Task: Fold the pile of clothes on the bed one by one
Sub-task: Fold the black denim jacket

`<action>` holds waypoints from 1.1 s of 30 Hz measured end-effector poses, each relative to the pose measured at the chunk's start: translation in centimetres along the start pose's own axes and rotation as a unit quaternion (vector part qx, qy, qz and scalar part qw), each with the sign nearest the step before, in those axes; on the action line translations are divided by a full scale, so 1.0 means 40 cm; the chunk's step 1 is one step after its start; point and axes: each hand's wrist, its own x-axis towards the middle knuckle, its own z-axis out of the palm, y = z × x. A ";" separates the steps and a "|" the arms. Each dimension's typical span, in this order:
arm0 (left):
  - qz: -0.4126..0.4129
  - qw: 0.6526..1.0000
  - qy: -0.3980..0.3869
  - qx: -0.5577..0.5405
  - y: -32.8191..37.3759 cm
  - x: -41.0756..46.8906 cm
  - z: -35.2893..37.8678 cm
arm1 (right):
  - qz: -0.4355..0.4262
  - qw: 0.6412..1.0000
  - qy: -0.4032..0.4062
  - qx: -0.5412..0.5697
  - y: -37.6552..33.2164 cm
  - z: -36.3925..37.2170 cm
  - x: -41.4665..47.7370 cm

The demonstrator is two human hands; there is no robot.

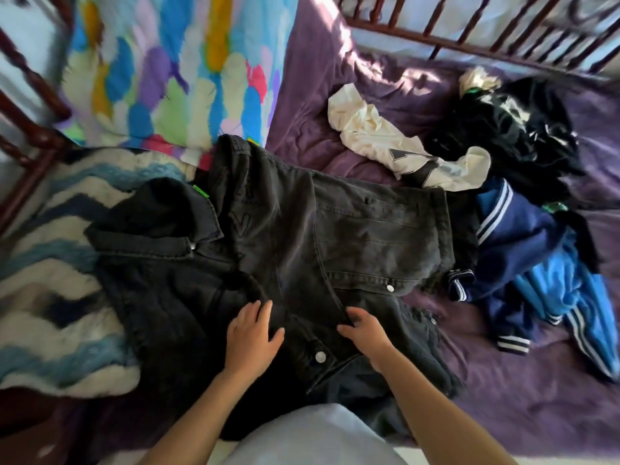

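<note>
Item in hand: black denim jacket (302, 236), spread across the near side of the bed (503, 380), collar to my left, lying mostly flat. I judge its fold begun at most, not finished. My left hand (251, 333) rests flat on it, fingers straight, gripping nothing. My right hand (364, 330) has fingers curled, pinching the jacket's buttoned front edge. Outstanding, farther right: navy and blue striped jacket (523, 263), crumpled, touching the denim. Beyond: cream shirt (385, 146), crumpled; black garment (503, 129), heaped near the bed rail (469, 45). Folded stack: none in view. Progress, by my reckoning: early, with at least three pieces left.
</note>
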 end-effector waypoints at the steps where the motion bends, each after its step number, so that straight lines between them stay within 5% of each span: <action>1: -0.001 1.000 -0.008 0.028 -0.004 -0.034 0.015 | -0.004 0.999 0.014 -0.052 0.012 -0.006 -0.008; 7: 0.027 0.994 0.008 0.106 0.014 -0.202 0.073 | 0.016 0.964 0.145 -0.224 0.205 -0.106 -0.087; 12: -0.071 0.991 -0.049 0.104 0.051 -0.254 0.166 | 0.080 0.949 0.193 -0.237 0.384 -0.200 -0.147; 24: -0.151 0.984 -0.021 0.090 0.101 -0.380 0.287 | 0.095 0.987 0.104 0.072 0.503 -0.184 -0.124; 30: 0.005 0.991 -0.028 0.134 0.043 -0.397 0.263 | 0.126 0.970 0.088 0.190 0.454 -0.228 -0.185; 33: 0.091 0.978 0.058 0.181 -0.017 -0.384 0.216 | 0.086 0.964 0.129 0.218 0.404 -0.254 -0.266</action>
